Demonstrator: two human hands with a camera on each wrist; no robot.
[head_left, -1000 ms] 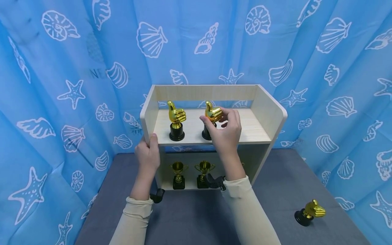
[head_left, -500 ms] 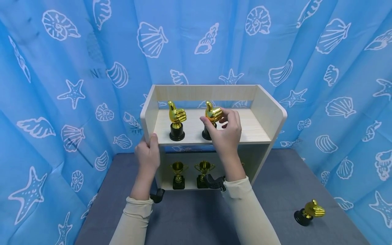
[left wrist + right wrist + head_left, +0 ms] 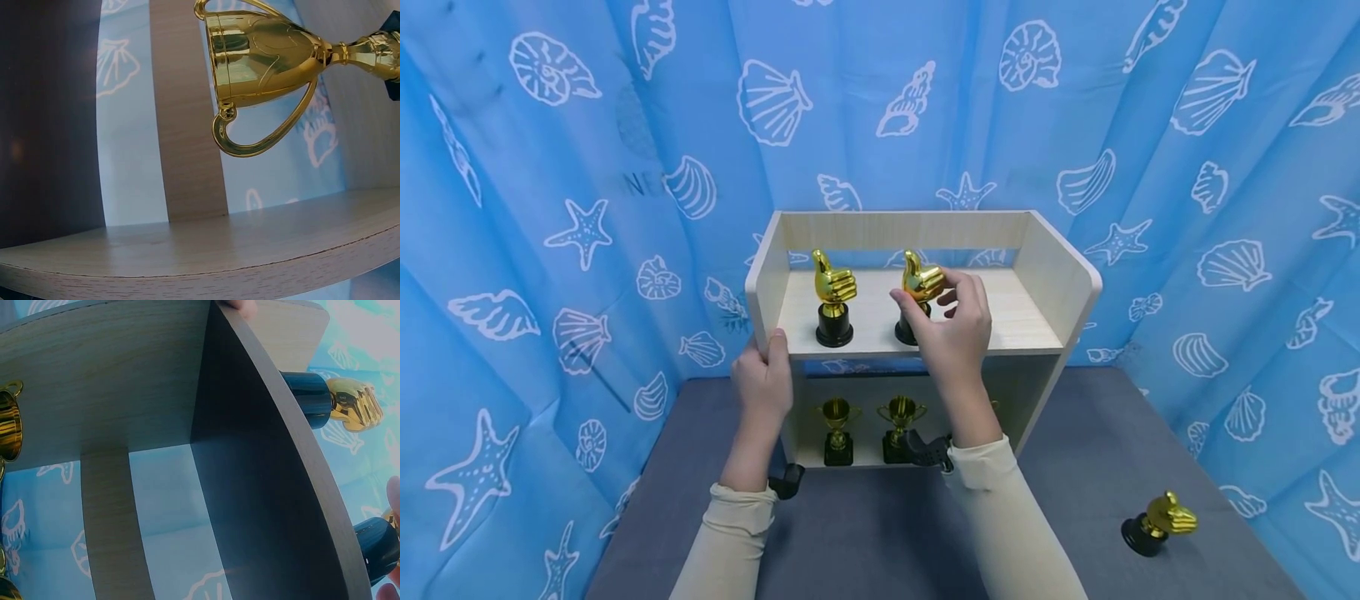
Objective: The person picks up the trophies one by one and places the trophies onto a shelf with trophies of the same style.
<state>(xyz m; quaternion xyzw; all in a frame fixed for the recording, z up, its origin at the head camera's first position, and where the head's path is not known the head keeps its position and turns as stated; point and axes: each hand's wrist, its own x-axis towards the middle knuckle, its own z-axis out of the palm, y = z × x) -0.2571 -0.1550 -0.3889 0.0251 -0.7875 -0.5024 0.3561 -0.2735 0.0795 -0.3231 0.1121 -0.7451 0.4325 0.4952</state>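
My left hand (image 3: pixel 762 379) grips the front edge of the left side panel of a pale wooden shelf (image 3: pixel 1030 321), thumb on the near side. On the upper board, my right hand (image 3: pixel 957 329) holds a gold thumbs-up trophy (image 3: pixel 919 279) between thumb and curled fingers; its black base stands upright at the board. A matching thumbs-up trophy (image 3: pixel 833 287) stands to its left, untouched. In the right wrist view, the held trophy's dark base (image 3: pixel 377 550) shows at the right edge, with fingertips (image 3: pixel 394 494) beside it.
Gold cup trophies (image 3: pixel 837 417) stand in the lower compartment; one cup (image 3: pixel 269 56) fills the left wrist view's top. Another thumbs-up trophy (image 3: pixel 1159 521) tilts on the grey tabletop (image 3: pixel 1075 467) at right. A blue shell-patterned curtain (image 3: pixel 880 100) hangs behind.
Both hands and the trophies keep their places. Only the head view has shifted slightly, so the scene sits a little lower in the picture.
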